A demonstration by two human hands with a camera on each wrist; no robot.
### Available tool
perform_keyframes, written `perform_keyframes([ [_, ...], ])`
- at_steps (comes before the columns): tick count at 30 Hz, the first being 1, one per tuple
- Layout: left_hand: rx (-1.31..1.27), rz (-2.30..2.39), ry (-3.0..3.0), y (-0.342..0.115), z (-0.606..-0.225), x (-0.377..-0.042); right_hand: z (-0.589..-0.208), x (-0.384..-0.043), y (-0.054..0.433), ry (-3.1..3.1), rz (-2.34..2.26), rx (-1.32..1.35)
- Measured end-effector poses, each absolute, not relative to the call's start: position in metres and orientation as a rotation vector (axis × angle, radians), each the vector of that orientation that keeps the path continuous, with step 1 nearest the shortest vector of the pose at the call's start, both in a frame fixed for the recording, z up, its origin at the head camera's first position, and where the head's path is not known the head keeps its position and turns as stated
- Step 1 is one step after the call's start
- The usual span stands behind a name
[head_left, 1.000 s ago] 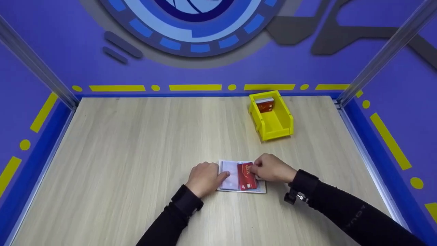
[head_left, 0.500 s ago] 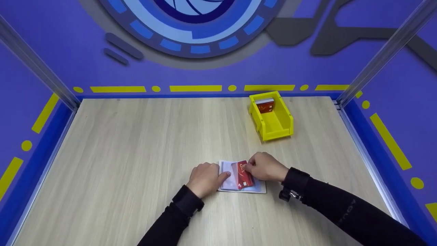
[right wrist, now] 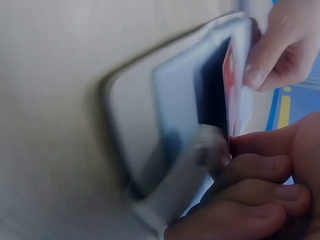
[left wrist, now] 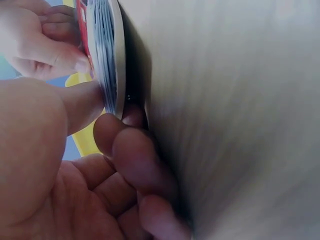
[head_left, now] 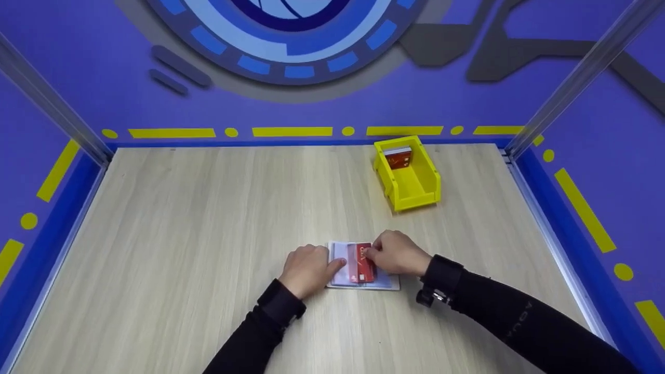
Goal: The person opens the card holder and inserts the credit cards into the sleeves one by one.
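A small card holder with clear plastic sleeves lies spread on the table. My left hand grips its left edge, the thumb lying over the sleeves. In the left wrist view, the stacked sleeves show edge-on, with the fingers curled against the holder's edge. A red card lies partly under a clear sleeve on the left side. My right hand pinches the card's right side between thumb and fingers. From the right wrist, the card stands tilted up off the holder; the fingers hide part of it.
Behind the right hand stands a yellow bin, with a stack of red cards against its back left. Wooden tabletop extends around the holder. Blue-purple panels enclose the back and sides.
My right hand has moved left with the red card, and more of the card now lies under the clear sleeve. The left hand keeps its place on the holder.
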State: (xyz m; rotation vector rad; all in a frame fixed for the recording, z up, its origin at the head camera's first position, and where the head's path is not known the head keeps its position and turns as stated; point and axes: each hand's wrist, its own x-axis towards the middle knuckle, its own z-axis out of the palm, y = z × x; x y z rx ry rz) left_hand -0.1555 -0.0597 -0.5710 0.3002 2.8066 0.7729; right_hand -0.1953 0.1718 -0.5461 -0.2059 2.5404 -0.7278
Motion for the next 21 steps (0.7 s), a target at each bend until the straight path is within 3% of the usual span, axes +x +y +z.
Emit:
perform_keyframes([
  [21,0.371,0.757,2.846,-0.062,-0.571,-0.156,-0.543,-0.186,0.143,2.649,-0.451,-0.522],
])
